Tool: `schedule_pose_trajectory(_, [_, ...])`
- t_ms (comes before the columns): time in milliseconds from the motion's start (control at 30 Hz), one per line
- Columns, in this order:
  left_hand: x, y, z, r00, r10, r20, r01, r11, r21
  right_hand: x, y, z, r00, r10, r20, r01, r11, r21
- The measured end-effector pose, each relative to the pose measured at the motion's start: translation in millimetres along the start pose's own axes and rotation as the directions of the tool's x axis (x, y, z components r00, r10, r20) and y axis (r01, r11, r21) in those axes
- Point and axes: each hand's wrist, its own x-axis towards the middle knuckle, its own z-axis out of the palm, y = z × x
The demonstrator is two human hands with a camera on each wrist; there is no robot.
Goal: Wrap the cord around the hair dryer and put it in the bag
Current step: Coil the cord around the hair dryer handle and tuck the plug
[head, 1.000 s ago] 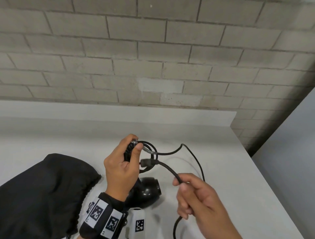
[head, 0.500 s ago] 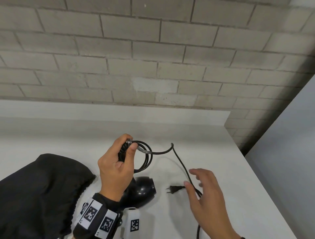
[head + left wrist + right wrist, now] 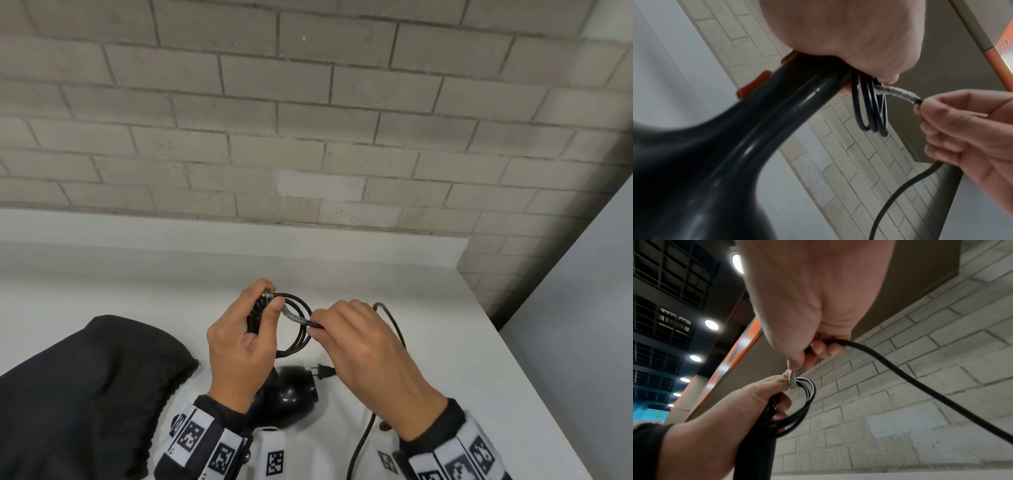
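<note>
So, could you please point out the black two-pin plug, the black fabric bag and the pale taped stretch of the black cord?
black two-pin plug (image 3: pixel 324 371), head view, its body.
black fabric bag (image 3: pixel 89 394), head view, mid cloth.
pale taped stretch of the black cord (image 3: pixel 898 92), left wrist view, mid wrap.

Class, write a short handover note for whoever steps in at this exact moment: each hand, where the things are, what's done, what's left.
Left hand grips the hair dryer handle and pins the cord loops against it.
Right hand pinches the cord beside the loops.
Plug lies on the white table near the dryer's head; black bag lies to the left.
Done: a few loops.
Left: wrap the slack and plug, then bag the dryer.
</note>
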Motion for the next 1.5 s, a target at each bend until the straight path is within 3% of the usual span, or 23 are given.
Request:
schedule_pose_trajectory(200, [-4.0, 0.6, -5.6, 0.998, 0.055, 0.034, -0.053, 0.997, -0.063, 23.3, -6.3, -17.2, 1.0, 0.02, 0.003, -0.02, 0.973, 0.229])
schedule_pose_trajectory(433, [-6.3, 8.9, -7.4, 0.99, 0.102, 0.093, -0.085, 0.982, -0.171, 44.1, -13.9, -21.9, 0.987, 0.156, 0.045, -0.156, 0.837, 0.524])
schedule_pose_trajectory(600, [-6.8, 5.5, -14.2, 0.984, 0.152, 0.091, -0.133, 0.973, -0.188, 46.0, -10.2, -8.9, 0.932, 0.306, 0.192, -0.346, 0.603, 0.719])
schedule_pose_trajectory(767, [-8.0, 6.5, -17.4, 0.98, 0.168, 0.104, -0.151, 0.976, -0.159, 37.9, -10.4, 11.9, 0.828, 0.475, 0.296, -0.441, 0.228, 0.868])
schedule_pose_trajectory(833, [-8.6, 6.3, -18.0, 0.981, 0.171, 0.096, -0.156, 0.976, -0.152, 32.9, -13.3, 19.9, 0.798, 0.522, 0.301, -0.448, 0.179, 0.876])
schedule_pose_trajectory(967, [-10.6, 6.4, -17.8, 0.984, 0.165, 0.07, -0.153, 0.975, -0.16, 20.1, -19.2, 31.1, 0.778, 0.546, 0.311, -0.469, 0.174, 0.866])
schedule_pose_trajectory(1067, [-10.6, 5.7, -15.7, 0.99, 0.133, 0.053, -0.12, 0.973, -0.197, 5.6, -21.8, 33.0, 0.816, 0.494, 0.3, -0.439, 0.192, 0.877])
schedule_pose_trajectory(1167, [-8.7, 3.9, -14.3, 0.994, 0.104, 0.044, -0.091, 0.97, -0.225, -6.5, -25.1, 34.3, 0.862, 0.391, 0.323, -0.448, 0.291, 0.845])
schedule_pose_trajectory(1300, [-8.5, 3.5, -13.1, 0.995, 0.088, 0.055, -0.072, 0.968, -0.241, -7.2, -23.6, 33.6, 0.863, 0.404, 0.304, -0.473, 0.436, 0.765])
schedule_pose_trajectory(1500, [-7.3, 5.2, -15.1, 0.996, -0.008, 0.088, 0.034, 0.953, -0.302, -3.8, -16.4, 28.6, 0.883, 0.343, 0.321, -0.457, 0.467, 0.757])
